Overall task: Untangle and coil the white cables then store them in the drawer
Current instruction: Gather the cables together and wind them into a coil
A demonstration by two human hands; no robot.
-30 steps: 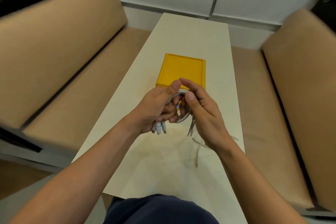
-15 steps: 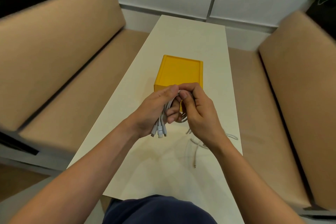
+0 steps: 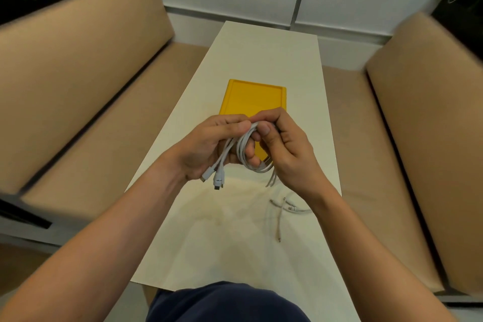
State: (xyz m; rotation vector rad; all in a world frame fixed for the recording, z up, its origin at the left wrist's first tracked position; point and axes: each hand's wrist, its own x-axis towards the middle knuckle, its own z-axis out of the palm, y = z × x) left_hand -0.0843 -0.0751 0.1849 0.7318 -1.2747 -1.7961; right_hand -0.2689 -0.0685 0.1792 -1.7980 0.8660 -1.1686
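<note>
A coil of white cables point(image 3: 243, 150) is held above the table between both hands. My left hand point(image 3: 206, 149) grips the coil, and several plug ends point(image 3: 215, 178) hang below its palm. My right hand point(image 3: 285, 149) pinches the top of the coil with thumb and curled fingers. Loose cable tails point(image 3: 281, 217) trail down from the coil and lie on the table under my right wrist. The yellow drawer box point(image 3: 254, 98) sits on the table just beyond my hands, its front hidden by them.
The long white table point(image 3: 261, 55) runs away from me between two tan benches, one on the left point(image 3: 78, 81) and one on the right point(image 3: 418, 125). A white wall closes the far end. Plants show in both upper corners.
The coil has been turned and tightened between my hands, the plug ends now hang further out below my left hand, and the loose tails on the table have shortened slightly.
</note>
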